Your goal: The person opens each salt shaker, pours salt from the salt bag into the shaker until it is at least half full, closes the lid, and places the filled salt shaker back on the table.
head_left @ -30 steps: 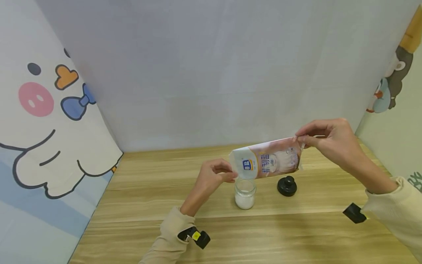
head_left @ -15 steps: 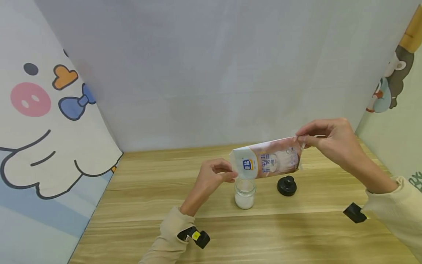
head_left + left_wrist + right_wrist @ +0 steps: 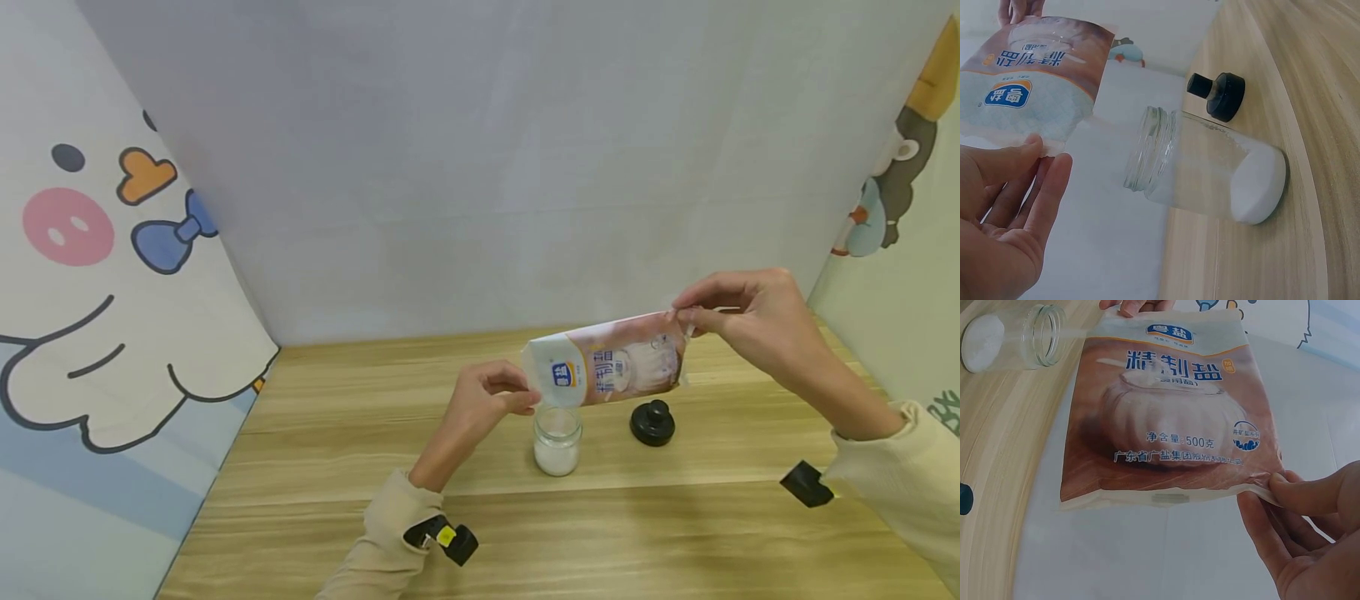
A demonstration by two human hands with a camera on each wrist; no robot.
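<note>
One bag (image 3: 630, 362) is stretched in the air between the two hands. Its long axis runs from the left hand (image 3: 483, 398) up to the right hand (image 3: 757, 321), so the left end is the lower one. The left hand pinches a corner of this end between thumb and fingers; the right hand pinches the upper corner of the other end, also with fingers partly bent. The one jar (image 3: 557, 450), without its cover, stands upright just beside the left hand, which is the nearer hand, and the low end of the bag is above its mouth. A faint pale streak (image 3: 1077, 332) goes from bag to jar. White powder (image 3: 1259, 185) fills the jar's bottom part. One black lid (image 3: 652, 423) lies between the hands, right of the jar.
</note>
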